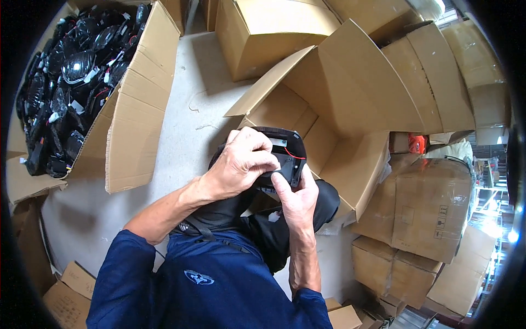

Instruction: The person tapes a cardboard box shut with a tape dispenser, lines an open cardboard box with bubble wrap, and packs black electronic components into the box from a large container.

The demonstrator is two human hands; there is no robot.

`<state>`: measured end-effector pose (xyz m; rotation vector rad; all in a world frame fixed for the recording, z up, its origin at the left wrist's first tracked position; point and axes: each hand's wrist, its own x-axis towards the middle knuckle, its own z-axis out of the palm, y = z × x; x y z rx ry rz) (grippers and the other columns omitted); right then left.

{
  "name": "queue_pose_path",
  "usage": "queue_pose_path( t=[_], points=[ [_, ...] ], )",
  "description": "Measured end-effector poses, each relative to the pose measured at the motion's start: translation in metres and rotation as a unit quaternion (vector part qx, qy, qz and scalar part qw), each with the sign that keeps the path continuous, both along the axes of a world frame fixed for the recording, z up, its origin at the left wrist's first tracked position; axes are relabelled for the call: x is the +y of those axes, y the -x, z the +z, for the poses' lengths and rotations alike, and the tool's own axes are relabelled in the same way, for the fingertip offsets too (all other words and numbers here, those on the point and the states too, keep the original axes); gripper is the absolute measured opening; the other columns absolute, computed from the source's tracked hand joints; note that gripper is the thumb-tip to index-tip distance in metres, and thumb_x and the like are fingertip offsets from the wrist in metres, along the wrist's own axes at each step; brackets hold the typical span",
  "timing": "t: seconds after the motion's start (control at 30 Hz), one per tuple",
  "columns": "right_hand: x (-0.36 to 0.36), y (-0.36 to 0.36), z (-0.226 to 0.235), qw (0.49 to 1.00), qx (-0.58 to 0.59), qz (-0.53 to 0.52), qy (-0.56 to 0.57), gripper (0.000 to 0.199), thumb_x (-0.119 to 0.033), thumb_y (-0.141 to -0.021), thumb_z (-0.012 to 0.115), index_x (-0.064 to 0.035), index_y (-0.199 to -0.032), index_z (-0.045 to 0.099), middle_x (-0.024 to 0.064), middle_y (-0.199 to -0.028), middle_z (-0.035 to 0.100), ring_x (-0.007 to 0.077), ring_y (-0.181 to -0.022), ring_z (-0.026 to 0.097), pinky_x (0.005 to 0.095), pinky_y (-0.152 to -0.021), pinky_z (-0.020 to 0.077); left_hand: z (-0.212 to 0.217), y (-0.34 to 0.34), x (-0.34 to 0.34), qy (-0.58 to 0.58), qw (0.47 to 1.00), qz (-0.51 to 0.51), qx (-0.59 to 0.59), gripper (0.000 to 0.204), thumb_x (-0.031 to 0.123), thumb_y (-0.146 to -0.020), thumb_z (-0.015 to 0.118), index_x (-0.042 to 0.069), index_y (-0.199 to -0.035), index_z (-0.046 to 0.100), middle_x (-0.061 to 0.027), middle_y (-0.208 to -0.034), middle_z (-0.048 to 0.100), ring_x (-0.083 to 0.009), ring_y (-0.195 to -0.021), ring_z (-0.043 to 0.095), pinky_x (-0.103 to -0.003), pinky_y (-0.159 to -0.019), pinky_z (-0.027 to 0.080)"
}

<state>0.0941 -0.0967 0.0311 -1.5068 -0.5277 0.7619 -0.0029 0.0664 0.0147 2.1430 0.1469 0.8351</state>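
Black plastic housing (297,144): held up in both hands over the dark trousers (273,244) of the lap, its recessed side turned toward the camera.
Red wire (295,157): curves across the recess toward the housing's right edge.
Pale plate (278,142): lies inside the recess near its upper edge, just left of the wire.
Left hand (246,156): reaches over the housing's left part, fingers bent inward, tips at the middle of the recess; whether this grip pinches some small part there, I cannot tell.
Right hand (298,200): grip pinching the housing at its lower right, thumb on the face and fingers curled around the edge; the thumb tip sits just beside the left fingertips.
Open carton (364,82): large, flaps raised, just beyond and to the right of the housing; the bare inner walls show.
Lamp carton (139,101): at upper left, flap folded outward, heaped with black lamp units (76,67), some with clear lenses and white connectors.
Floor (189,93): grey, visible between the two cartons.
Taped carton (424,211): at right, stacked on other boxes (397,268).
Sleeves (129,277): navy, ending near the elbows.
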Motion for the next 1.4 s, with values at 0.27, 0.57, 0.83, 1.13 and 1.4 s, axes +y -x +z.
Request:
queue_pose_path(
  t=[0.27, 0.57, 0.83, 1.13, 1.4],
  points=[
    [0.001, 0.006, 0.005, 1.0, -0.007, -0.002, -0.004, 0.048, -0.009, -0.092, 0.074, 0.0011, -0.136, 0.056, 0.0046, -0.115, 0.066, 0.011, -0.099, 0.062, 0.0265, -0.09, 0.0514, -0.005, 0.004, -0.004, 0.036, 0.999, 0.014, -0.034, 0.015, 0.012, -0.077, 0.081, 0.013, -0.092, 0.076, -0.0006, -0.092, 0.063, -0.0235, -0.095, 0.06, -0.039, -0.087, 0.042],
    [0.001, 0.007, 0.001, 1.0, -0.025, -0.001, 0.001, 0.047, -0.008, -0.091, 0.075, 0.0012, -0.134, 0.057, 0.0043, -0.114, 0.067, 0.0103, -0.099, 0.062, 0.026, -0.089, 0.0518, -0.006, 0.008, -0.001, 0.022, 1.0, -0.008, -0.015, 0.015, 0.01, -0.077, 0.081, 0.011, -0.09, 0.075, -0.0019, -0.091, 0.064, -0.0237, -0.094, 0.06, -0.038, -0.086, 0.043],
    [0.001, 0.011, 0.003, 0.998, -0.055, -0.013, 0.0, 0.048, -0.009, -0.091, 0.076, 0.0007, -0.134, 0.058, 0.0039, -0.111, 0.068, 0.0102, -0.096, 0.063, 0.0255, -0.087, 0.0525, 0.002, 0.008, 0.002, 0.027, 0.999, -0.01, -0.044, 0.019, 0.007, -0.076, 0.083, 0.007, -0.094, 0.075, -0.0069, -0.09, 0.068, -0.0262, -0.089, 0.064, -0.04, -0.083, 0.048],
    [0.0, 0.025, 0.012, 0.996, -0.074, -0.031, 0.026, 0.047, -0.007, -0.091, 0.077, 0.0029, -0.132, 0.057, 0.0037, -0.11, 0.068, 0.009, -0.093, 0.063, 0.0229, -0.081, 0.0533, 0.046, 0.011, 0.012, -0.333, 0.939, -0.07, 0.053, 0.01, 0.018, -0.078, 0.067, 0.008, -0.08, 0.065, -0.0042, -0.084, 0.062, -0.0211, -0.086, 0.062, -0.036, -0.078, 0.047],
    [-0.009, 0.013, 0.003, 0.996, -0.086, 0.002, 0.005, 0.058, -0.01, -0.088, 0.078, 0.0013, -0.14, 0.054, 0.0078, -0.109, 0.072, 0.0087, -0.094, 0.065, 0.0275, -0.085, 0.0549, 0.033, -0.003, 0.019, -0.339, 0.927, -0.16, 0.004, 0.016, 0.016, -0.075, 0.068, 0.004, -0.081, 0.059, -0.0081, -0.082, 0.057, -0.0241, -0.081, 0.059, -0.038, -0.077, 0.048]
  ],
)
